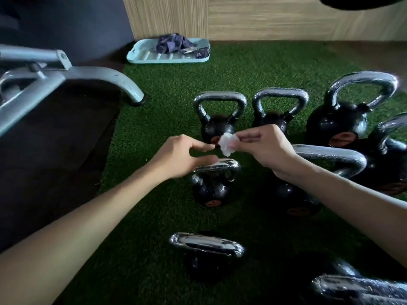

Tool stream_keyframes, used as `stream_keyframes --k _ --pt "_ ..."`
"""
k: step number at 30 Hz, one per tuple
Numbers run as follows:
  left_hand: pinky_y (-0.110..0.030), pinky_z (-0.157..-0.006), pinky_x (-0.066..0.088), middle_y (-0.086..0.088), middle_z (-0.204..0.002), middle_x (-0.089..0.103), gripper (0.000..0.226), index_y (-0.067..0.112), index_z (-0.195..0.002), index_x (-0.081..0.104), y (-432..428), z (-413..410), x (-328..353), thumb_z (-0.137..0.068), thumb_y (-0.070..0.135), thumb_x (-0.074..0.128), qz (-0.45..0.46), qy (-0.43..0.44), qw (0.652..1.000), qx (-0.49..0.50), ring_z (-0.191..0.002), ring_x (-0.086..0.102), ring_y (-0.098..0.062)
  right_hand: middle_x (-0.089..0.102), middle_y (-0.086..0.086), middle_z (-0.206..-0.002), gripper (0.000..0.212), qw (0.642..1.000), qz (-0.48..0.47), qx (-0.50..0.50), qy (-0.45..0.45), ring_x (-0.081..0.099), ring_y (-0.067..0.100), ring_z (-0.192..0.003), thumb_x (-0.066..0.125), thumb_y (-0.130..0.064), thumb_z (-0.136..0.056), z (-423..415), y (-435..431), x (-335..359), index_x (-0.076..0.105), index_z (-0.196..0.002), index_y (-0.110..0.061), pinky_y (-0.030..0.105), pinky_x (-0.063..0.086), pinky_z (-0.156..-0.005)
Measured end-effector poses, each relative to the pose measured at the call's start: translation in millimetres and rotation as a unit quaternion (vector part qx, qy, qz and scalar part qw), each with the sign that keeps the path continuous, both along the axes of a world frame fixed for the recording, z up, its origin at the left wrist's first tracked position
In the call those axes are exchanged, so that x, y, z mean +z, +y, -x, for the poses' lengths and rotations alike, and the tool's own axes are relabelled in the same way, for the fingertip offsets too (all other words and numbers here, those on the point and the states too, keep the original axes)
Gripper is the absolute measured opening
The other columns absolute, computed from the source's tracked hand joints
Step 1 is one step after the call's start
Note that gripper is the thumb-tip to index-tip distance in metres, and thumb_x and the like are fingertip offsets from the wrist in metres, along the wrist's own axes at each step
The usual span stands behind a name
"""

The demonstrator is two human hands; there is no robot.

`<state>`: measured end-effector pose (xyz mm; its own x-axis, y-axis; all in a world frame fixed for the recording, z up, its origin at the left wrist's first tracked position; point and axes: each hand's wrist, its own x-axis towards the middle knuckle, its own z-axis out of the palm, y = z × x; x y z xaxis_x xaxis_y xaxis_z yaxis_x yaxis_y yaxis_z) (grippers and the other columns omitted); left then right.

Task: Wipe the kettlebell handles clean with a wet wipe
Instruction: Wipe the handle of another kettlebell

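Fingers of the right hand are clamped on a crumpled white wet wipe, thumb and forefinger pinching it at its right edge. The wipe hangs in the air just above and behind the handle of the middle kettlebell, clear of the metal. The left hand is above the left end of that same handle. It holds nothing: forefinger and thumb stand apart and reach toward the wipe, and the forefinger tip is just beside it. Whether it touches cannot be told.

The middle kettlebell stands upright on green turf, black-bodied with a chrome handle and a reddish label low on its front. Behind it stand two more small kettlebells, one straight behind and one behind to the right. A larger kettlebell stands further right of those, with another at the frame's edge. Just right of the middle kettlebell, partly under the right forearm, is a bigger one. In front of the middle kettlebell is another, seen from above. Only a blurred chrome handle shows in front and well to the right.

Far behind the middle kettlebell a pale blue tray lies at the turf's back edge against a wood-panelled wall, with a bunched purple cloth in it. To the left and behind, a grey metal frame stands over a dark mat.
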<state>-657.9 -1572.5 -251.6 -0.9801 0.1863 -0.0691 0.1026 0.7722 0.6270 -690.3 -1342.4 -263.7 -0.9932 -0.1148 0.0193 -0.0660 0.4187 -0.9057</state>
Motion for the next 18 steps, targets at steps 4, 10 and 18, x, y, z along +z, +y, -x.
stream_keyframes --k 4,10,18 --pt "-0.031 -0.074 0.034 0.012 -0.077 0.049 0.054 0.041 -0.125 0.069 3 5 6 -0.085 0.075 0.055 0.274 0.061 0.957 -0.068 -0.074 0.046 -0.007 0.077 -0.013 -0.083 0.020 0.995 -0.007 -0.095 -0.024 0.071 -0.002 -0.079 0.092 -0.031 -0.072 -12 17 -11 0.079 -0.086 -0.033 0.013 0.048 -0.067" --pt "-0.037 -0.095 0.041 -0.003 -0.100 0.070 0.044 0.039 -0.120 0.072 4 -11 -11 -0.093 0.066 0.051 0.316 0.121 0.941 0.001 -0.100 0.061 -0.022 0.075 -0.013 -0.078 0.020 0.985 -0.020 -0.165 -0.047 0.068 -0.005 -0.073 0.092 -0.029 -0.072 -26 18 -25 0.080 -0.088 -0.029 0.006 0.046 -0.058" --pt "-0.028 -0.064 0.050 0.003 -0.075 0.074 0.044 0.034 -0.104 0.079 0 -17 -21 -0.088 0.069 0.058 0.219 0.036 0.968 0.118 -0.067 0.064 -0.016 0.073 -0.004 -0.085 0.015 0.970 0.017 -0.192 -0.149 0.060 0.011 -0.067 0.087 -0.030 -0.077 -13 -25 -61 0.072 -0.078 -0.029 0.024 0.043 -0.056"
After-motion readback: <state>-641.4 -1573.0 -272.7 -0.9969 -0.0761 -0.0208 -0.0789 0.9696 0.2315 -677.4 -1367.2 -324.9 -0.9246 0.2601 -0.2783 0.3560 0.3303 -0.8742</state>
